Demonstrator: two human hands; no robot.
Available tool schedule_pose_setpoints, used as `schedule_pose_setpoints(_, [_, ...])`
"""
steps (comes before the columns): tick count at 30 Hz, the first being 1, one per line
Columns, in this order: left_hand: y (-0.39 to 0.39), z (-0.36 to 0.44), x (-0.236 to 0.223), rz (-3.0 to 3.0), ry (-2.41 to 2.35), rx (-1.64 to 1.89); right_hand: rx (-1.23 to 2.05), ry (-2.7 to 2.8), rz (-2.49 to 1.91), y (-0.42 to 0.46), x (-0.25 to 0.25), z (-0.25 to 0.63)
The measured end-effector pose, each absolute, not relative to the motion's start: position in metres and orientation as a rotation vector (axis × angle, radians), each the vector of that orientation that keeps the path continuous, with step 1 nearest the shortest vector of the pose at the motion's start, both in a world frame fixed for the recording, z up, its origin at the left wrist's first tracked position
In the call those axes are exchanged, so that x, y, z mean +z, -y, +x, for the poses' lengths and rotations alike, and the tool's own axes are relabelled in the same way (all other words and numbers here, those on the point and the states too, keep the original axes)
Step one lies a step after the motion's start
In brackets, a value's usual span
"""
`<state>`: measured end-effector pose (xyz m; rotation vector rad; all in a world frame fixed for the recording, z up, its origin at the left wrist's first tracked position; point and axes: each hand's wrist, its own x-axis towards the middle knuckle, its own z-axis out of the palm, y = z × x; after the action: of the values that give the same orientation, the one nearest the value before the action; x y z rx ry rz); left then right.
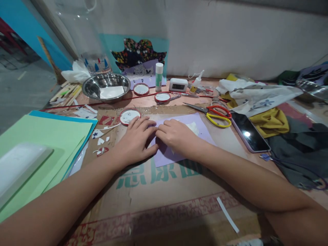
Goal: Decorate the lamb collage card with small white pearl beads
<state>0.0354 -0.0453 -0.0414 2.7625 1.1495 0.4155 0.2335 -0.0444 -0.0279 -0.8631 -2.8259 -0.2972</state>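
Observation:
A sheet of purple paper (166, 159) lies on the printed cardboard, with a pale cut piece (193, 128) on it, partly hidden behind my right hand. My left hand (135, 140) rests at the sheet's left edge, fingers stretched out and thumb apart on the paper. My right hand (176, 136) is over the middle of the sheet, its fingers curled down and pressed together. The fingertips of both hands meet there; anything between them is hidden. Just behind my left fingers sits a red-rimmed lid (128, 117) holding small bits.
Scissors (217, 114) and a phone (249, 131) lie to the right. A steel bowl (88, 89), glue stick (159, 77), small white clock (178, 85) and glue bottle (196, 83) stand behind. Green paper (61, 133) is at left; a white strip (228, 215) lies in front.

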Motion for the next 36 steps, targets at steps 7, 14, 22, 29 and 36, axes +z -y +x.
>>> schedule_pose_setpoints(7, [0.046, 0.037, -0.039, 2.761, -1.153, 0.393, -0.325, 2.815, -0.883, 0.043, -0.027, 0.233])
schedule_pose_setpoints(14, [0.046, 0.036, -0.041, 2.742, -1.138, 0.442, -0.345, 2.852, -0.946, 0.049, -0.027, 0.224])
schedule_pose_setpoints(22, [0.046, 0.035, -0.043, 2.765, -1.149, 0.435, -0.292, 2.859, -1.027, 0.057, -0.021, 0.224])
schedule_pose_setpoints(29, [0.047, 0.035, -0.042, 2.745, -1.155, 0.421, -0.006, 2.773, -1.153, 0.048, -0.018, 0.242])
schedule_pose_setpoints(36, [0.047, 0.034, -0.04, 2.793, -1.131, 0.506, 0.162, 2.627, -1.219, 0.047, -0.018, 0.254])
